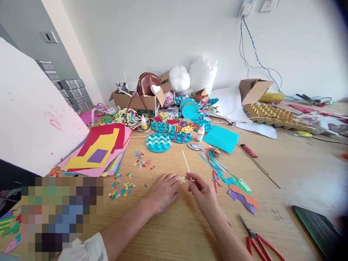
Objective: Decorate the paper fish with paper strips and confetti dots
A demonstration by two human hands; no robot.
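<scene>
My left hand point(165, 191) lies on the table with its fingers stretched out, the fingertips at the edge of a small pale green cutout point(183, 179). Pinched in my right hand point(201, 192) is a thin white stick point(185, 159), slanting up and away. The cutout lies between both hands, partly hidden by fingers. Beyond them are a blue oval with pale wavy strips point(158, 142), a paper fish point(195, 146) and a white glue bottle point(200, 133). Small colored paper dots point(126, 188) are scattered left of my left hand.
Red-handled pliers point(255, 237) lie at the front right, near a dark tablet point(317, 228). Paper strips point(217, 170) and a red cutter point(248, 150) are on the right. Stacked colored sheets point(92, 152) sit at left; a cardboard box point(136, 102) and egg tray point(277, 116) stand behind.
</scene>
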